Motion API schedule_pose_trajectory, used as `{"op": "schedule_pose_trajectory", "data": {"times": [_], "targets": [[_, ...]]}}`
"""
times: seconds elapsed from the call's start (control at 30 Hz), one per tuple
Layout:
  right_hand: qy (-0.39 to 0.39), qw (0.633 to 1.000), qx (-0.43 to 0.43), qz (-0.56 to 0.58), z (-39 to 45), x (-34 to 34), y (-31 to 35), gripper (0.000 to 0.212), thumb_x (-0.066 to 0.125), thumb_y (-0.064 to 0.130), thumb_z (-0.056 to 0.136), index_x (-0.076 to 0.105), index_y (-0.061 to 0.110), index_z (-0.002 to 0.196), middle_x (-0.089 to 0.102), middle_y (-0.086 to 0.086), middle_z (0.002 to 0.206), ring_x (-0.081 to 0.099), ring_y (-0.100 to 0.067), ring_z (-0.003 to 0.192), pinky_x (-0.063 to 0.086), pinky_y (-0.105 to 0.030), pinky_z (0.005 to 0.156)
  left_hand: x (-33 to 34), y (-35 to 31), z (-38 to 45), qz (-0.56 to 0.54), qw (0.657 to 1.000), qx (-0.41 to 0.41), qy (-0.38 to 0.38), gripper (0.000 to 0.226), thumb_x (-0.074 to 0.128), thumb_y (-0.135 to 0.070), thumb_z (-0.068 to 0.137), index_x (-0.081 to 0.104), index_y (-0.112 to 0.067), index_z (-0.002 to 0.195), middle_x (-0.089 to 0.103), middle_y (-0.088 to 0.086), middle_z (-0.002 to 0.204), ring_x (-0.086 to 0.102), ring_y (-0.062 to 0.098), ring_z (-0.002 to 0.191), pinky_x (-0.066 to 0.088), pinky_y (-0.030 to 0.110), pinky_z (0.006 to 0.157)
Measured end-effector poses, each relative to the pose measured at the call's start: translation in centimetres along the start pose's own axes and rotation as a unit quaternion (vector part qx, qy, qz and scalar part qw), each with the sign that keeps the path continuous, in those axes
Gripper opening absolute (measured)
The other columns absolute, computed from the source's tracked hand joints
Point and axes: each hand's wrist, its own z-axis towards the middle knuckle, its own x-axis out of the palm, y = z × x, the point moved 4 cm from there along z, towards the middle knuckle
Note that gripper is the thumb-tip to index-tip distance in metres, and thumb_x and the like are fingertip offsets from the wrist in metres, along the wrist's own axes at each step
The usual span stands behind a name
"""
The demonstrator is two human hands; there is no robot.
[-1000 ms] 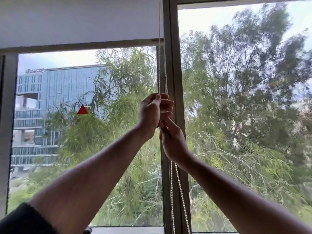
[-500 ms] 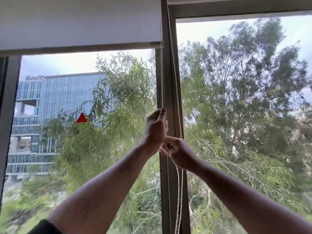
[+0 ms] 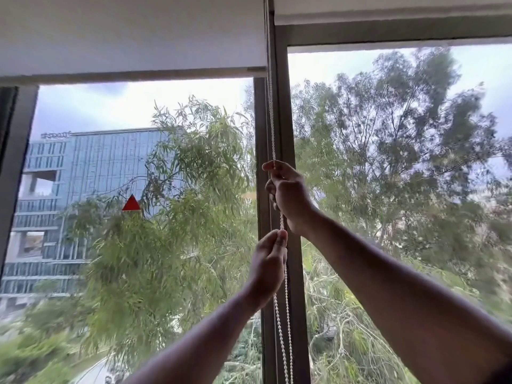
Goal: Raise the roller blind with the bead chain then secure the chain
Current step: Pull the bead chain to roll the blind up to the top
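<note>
A white roller blind (image 3: 133, 37) covers the top of the left window pane, its bottom bar at about a fifth of the way down. A white bead chain (image 3: 272, 120) hangs along the grey centre mullion (image 3: 282, 112) and runs off the bottom of the view. My right hand (image 3: 288, 192) is the higher one, shut on the chain at mid height. My left hand (image 3: 267, 264) sits just below it, pinching the same chain between thumb and fingers. Both forearms reach up from the bottom of the frame.
A second white blind (image 3: 388, 8) is rolled high over the right pane. Trees and a glass building (image 3: 83, 176) show outside. A small red triangle sticker (image 3: 131, 203) is on the left glass. A dark frame edge (image 3: 11, 162) stands at far left.
The hands have swapped places on the chain: my right hand moved up above my left, and my left hand dropped below. The camera has tilted up, showing more of both blinds.
</note>
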Motion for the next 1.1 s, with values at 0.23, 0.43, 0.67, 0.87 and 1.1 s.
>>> {"op": "schedule_pose_trajectory", "data": {"times": [0.23, 0.43, 0.67, 0.87, 1.1], "targets": [[-0.042, 0.990, -0.106, -0.086, -0.4, 0.2, 0.9, 0.042, 0.047, 0.002, 0.100, 0.063, 0.038, 0.085, 0.053, 0.016, 0.058, 0.042, -0.007, 0.054, 0.034, -0.027, 0.054, -2.3, -2.5, 3.0, -0.072, 0.996, -0.053, 0.010, 0.050, 0.027, -0.037, 0.108, 0.062, -0.010, 0.086, 0.063, 0.005, 0.066, 0.059, 0.015, 0.054, 0.052, 0.030, 0.060], [0.018, 0.984, -0.138, -0.112, -2.3, 1.7, -1.0, 0.028, 0.048, 0.006, 0.098, 0.066, 0.027, 0.097, 0.068, 0.003, 0.080, 0.063, -0.008, 0.067, 0.056, -0.038, 0.059, -4.1, -8.7, 7.9, -0.116, 0.992, -0.014, -0.038, 0.041, 0.034, -0.040, 0.106, 0.061, -0.015, 0.088, 0.058, 0.005, 0.079, 0.052, 0.016, 0.067, 0.041, 0.030, 0.061], [0.030, 0.962, -0.183, -0.198, -4.0, 0.5, -3.2, 0.032, 0.048, -0.002, 0.095, 0.059, 0.027, 0.095, 0.056, 0.001, 0.066, 0.048, -0.014, 0.055, 0.043, -0.032, 0.053, -2.3, -15.2, 10.2, -0.123, 0.992, -0.024, -0.008, 0.026, 0.036, -0.026, 0.107, 0.056, -0.012, 0.099, 0.057, 0.002, 0.069, 0.051, 0.013, 0.050, 0.043, 0.023, 0.049], [0.102, 0.923, -0.228, -0.292, -4.3, -1.4, -3.1, 0.023, 0.047, 0.011, 0.098, 0.056, 0.031, 0.093, 0.054, 0.005, 0.065, 0.052, -0.019, 0.055, 0.047, -0.037, 0.054, -2.0, -13.8, 9.5, -0.078, 0.994, 0.050, -0.062, 0.032, 0.038, -0.004, 0.101, 0.051, -0.020, 0.076, 0.032, -0.006, 0.047, 0.025, 0.006, 0.031, 0.022, 0.013, 0.038], [0.266, 0.942, 0.069, -0.193, -2.1, -2.6, -1.6, 0.044, 0.037, -0.011, 0.100, 0.060, 0.026, 0.091, 0.071, 0.001, 0.087, 0.064, -0.005, 0.070, 0.049, -0.026, 0.060, -1.6, -12.8, 8.0, 0.002, 0.992, 0.121, -0.046, 0.022, 0.045, -0.004, 0.100, 0.057, -0.012, 0.083, 0.036, -0.010, 0.047, 0.027, 0.005, 0.035, 0.023, 0.016, 0.039]]}}
